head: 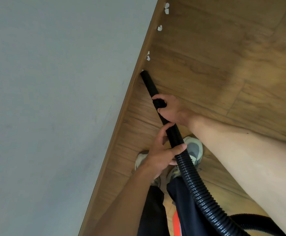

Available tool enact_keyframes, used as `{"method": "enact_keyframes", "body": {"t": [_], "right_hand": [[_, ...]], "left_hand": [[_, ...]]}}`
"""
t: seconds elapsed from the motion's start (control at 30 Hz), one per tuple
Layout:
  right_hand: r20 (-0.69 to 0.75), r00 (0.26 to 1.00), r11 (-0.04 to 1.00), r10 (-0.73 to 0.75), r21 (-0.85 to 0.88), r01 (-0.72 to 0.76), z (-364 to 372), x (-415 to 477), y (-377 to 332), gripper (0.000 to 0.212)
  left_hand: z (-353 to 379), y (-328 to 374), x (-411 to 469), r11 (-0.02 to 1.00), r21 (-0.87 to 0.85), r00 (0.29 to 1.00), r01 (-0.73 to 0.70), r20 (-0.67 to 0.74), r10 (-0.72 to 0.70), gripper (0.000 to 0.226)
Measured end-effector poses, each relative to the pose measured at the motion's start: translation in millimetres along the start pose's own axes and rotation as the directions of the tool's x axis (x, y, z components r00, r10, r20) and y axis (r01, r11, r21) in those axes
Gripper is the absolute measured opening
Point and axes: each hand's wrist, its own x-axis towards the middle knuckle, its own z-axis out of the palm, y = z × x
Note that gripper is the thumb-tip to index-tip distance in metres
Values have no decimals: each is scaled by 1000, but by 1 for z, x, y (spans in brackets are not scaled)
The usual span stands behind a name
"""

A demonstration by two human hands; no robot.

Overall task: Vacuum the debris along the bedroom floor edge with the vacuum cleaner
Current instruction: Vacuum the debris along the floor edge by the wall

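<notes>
A black ribbed vacuum hose (191, 174) runs up from the lower right and ends in a smooth black nozzle (148, 81). The nozzle tip rests on the wooden floor against the baseboard (121, 114), with a white scrap at its mouth. My right hand (172, 109) grips the hose at the nozzle collar. My left hand (162, 150) is closed around the hose lower down. White debris pieces (148, 56) lie along the floor edge beyond the tip, with another (159, 28) and several more (166, 8) farther on.
A pale grey wall (53, 99) fills the left side. Wood-look flooring (232, 57) spreads to the right. My two grey shoes (194, 150) stand beneath the hands, close to the baseboard. An orange part (177, 223) shows at the bottom.
</notes>
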Motion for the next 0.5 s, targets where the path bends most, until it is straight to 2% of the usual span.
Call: {"method": "enact_keyframes", "body": {"t": [0.27,0.5], "right_hand": [[2,1000,999,-1,33,1,-7,-10,6,54],[-15,999,989,-38,141,40,-8,-12,-2,53]], "left_hand": [[11,-2,-4,1000,15,1000,6,26,-7,70],[9,0,-2,999,22,999,-37,-17,37,68]]}}
